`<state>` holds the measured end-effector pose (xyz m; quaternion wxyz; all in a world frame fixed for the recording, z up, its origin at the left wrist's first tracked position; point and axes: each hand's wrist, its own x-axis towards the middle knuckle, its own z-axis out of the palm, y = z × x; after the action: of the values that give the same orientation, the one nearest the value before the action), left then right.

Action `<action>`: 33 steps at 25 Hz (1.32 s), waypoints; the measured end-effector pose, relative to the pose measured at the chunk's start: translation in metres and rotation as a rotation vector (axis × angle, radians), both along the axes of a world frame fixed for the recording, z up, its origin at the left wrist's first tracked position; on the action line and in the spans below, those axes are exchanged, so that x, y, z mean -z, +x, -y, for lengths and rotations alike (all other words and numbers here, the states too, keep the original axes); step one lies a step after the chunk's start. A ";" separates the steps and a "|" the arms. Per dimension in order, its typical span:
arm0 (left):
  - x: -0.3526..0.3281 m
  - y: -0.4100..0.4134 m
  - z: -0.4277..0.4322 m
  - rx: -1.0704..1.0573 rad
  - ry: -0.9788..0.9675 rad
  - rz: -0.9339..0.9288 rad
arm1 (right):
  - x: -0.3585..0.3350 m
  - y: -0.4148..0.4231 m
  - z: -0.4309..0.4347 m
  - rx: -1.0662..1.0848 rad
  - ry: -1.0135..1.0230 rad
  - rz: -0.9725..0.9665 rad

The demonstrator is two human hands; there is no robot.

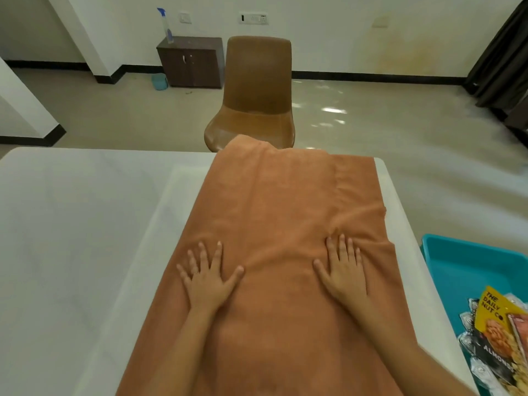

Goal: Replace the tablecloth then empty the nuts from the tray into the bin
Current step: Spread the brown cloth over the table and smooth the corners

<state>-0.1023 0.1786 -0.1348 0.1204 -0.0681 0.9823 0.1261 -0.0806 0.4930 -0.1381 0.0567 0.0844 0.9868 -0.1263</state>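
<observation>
Teal tray (445, 252) holding nut packets (494, 332), perhaps almonds, beside orange tablecloth (271, 201)

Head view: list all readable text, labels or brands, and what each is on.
"THE DAILY NUT CO" on the yellow nut packet in the teal tray.
"ALMONDS" on the dark lower part of that packet; the last letter is partly cut off.
Reddish packet beside it: print too blurred to read.
Spray bottle on the dark cabinet: label too small to read.
Wall switch panel: no legible markings.
</observation>
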 end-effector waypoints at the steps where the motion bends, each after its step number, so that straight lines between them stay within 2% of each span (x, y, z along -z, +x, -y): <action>1: -0.003 -0.022 0.003 0.034 0.050 0.042 | 0.000 -0.021 -0.008 -0.033 0.006 0.021; 3: -0.025 -0.058 0.012 0.070 0.256 0.149 | -0.014 -0.060 -0.018 -0.022 -0.016 0.138; 4: -0.037 -0.063 0.016 0.068 0.341 0.106 | -0.024 -0.065 -0.018 0.017 -0.032 0.137; 5: -0.049 -0.058 0.019 0.059 0.372 -0.009 | -0.032 -0.058 -0.015 0.049 -0.045 0.088; 7: -0.060 -0.013 0.012 0.001 0.299 -0.317 | -0.044 -0.005 0.002 0.052 -0.116 -0.022; 8: -0.056 0.024 0.003 0.003 0.256 -0.350 | -0.041 0.037 0.016 0.016 -0.139 -0.036; 11: -0.021 0.130 -0.022 0.188 0.092 -0.101 | -0.014 0.153 0.045 -0.049 -0.038 0.023; 13: 0.001 0.146 -0.022 0.256 -0.007 -0.014 | 0.004 0.162 0.041 -0.034 0.011 0.057; 17: 0.005 0.101 -0.023 0.260 -0.011 -0.064 | 0.001 0.109 0.024 -0.059 0.055 0.053; 19: -0.003 0.085 -0.027 0.259 0.090 -0.019 | -0.005 0.086 0.014 -0.069 0.019 0.051; 21: -0.015 0.095 -0.029 0.199 0.255 -0.062 | -0.019 0.089 0.011 -0.031 -0.135 0.024; 23: -0.017 0.132 -0.031 0.188 0.301 -0.159 | -0.029 0.124 0.017 -0.034 -0.188 -0.054; 25: -0.010 0.188 -0.038 0.238 0.293 -0.214 | -0.022 0.190 0.029 -0.101 -0.146 -0.040; 28: 0.003 0.269 -0.060 0.264 0.318 -0.169 | 0.003 0.272 0.041 -0.154 -0.066 -0.020; 31: 0.008 0.325 -0.089 0.285 0.275 -0.171 | 0.006 0.258 0.032 -0.192 -0.033 -0.057; 33: 0.008 0.349 -0.102 0.300 0.233 -0.193 | 0.000 0.237 0.023 -0.227 -0.004 -0.015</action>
<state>0.2462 0.2806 -0.1424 0.0502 0.1056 0.9673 0.2252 0.1560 0.4697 -0.1385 0.0636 -0.0291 0.9901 -0.1217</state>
